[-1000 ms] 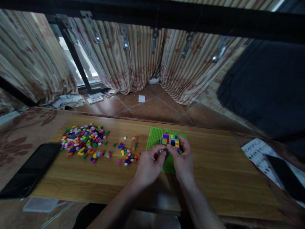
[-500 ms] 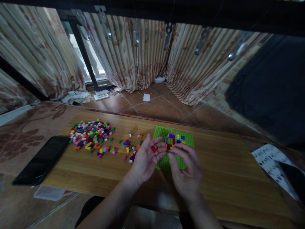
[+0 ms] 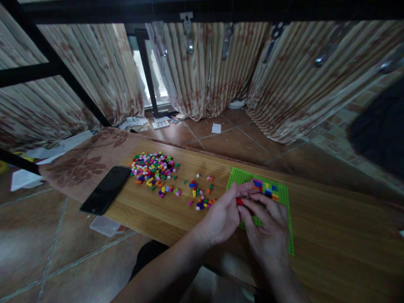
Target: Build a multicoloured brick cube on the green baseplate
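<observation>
My left hand [image 3: 224, 216] is turned palm up, fingers curved, with a small red toy brick [image 3: 240, 201] at its fingers. The thumb and forefinger of my right hand [image 3: 268, 223] close on that same brick, so the two hands meet there. Under and behind them lies a green studded baseplate [image 3: 285, 210]. Rows of coloured bricks [image 3: 267, 190] are fixed on the plate, partly hidden by my right fingers.
A heap of mixed small bricks [image 3: 151, 166] lies at the wooden table's [image 3: 331, 235] left, with loose bricks [image 3: 202, 195] scattered nearer the plate. A black phone-like slab [image 3: 105, 189] rests at the left edge. A clear plastic tray [image 3: 105, 226] is below it. Curtains hang behind.
My right hand has left the bricks on the plate and come to the red brick in my left hand. The whole view has swung left, so things appear farther right.
</observation>
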A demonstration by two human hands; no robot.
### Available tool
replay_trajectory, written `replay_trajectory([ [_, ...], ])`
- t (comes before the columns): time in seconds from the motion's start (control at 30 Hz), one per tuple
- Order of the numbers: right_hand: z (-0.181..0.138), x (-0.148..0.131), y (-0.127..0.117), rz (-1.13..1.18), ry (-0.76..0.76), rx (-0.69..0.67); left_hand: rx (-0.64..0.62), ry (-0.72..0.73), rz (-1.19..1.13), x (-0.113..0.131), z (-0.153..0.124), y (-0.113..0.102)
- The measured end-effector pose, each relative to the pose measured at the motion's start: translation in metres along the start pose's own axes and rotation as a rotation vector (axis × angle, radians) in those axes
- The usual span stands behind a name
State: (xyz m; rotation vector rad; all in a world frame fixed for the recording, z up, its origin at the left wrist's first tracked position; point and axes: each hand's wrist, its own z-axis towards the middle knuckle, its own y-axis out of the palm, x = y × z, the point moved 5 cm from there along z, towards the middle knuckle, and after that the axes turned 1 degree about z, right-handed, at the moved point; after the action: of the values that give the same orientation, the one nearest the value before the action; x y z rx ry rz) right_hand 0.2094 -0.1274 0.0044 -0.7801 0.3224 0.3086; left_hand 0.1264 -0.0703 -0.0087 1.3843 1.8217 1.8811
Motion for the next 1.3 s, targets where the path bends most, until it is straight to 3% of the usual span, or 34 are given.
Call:
replay_trajectory([
  [0.2, 0.002, 0.006, -0.004, 0.002, 0.019, 0.006, -0.002, -0.001, 0.119, -0.001, 0.001, -0.002],
  [0.4, 0.006, 0.025, -0.012, -0.047, 0.066, 0.008, 0.391, 0.147, 0.416, 0.022, 0.008, -0.034],
  [0.47, 0.006, 0.031, -0.014, -0.081, 0.072, 0.001, 0.434, 0.200, 0.458, 0.029, 0.010, -0.037],
  [0.57, 0.005, 0.032, -0.014, -0.118, 0.054, -0.016, 0.363, 0.249, 0.564, 0.029, 0.013, -0.031],
  [0.8, 0.005, 0.021, -0.011, -0.111, 0.000, -0.067, 0.046, 0.284, 0.851, 0.012, 0.009, -0.009],
  [0.97, 0.007, 0.016, -0.011, -0.061, -0.034, -0.085, 0.054, 0.233, 0.935, 0.008, 0.013, -0.015],
  [1.13, 0.006, 0.013, -0.016, -0.034, -0.089, -0.058, 0.132, 0.167, 0.760, 0.007, 0.017, -0.018],
  [1.3, 0.005, 0.016, -0.023, -0.018, -0.104, 0.016, 0.125, 0.146, 0.767, 0.006, 0.017, -0.016],
])
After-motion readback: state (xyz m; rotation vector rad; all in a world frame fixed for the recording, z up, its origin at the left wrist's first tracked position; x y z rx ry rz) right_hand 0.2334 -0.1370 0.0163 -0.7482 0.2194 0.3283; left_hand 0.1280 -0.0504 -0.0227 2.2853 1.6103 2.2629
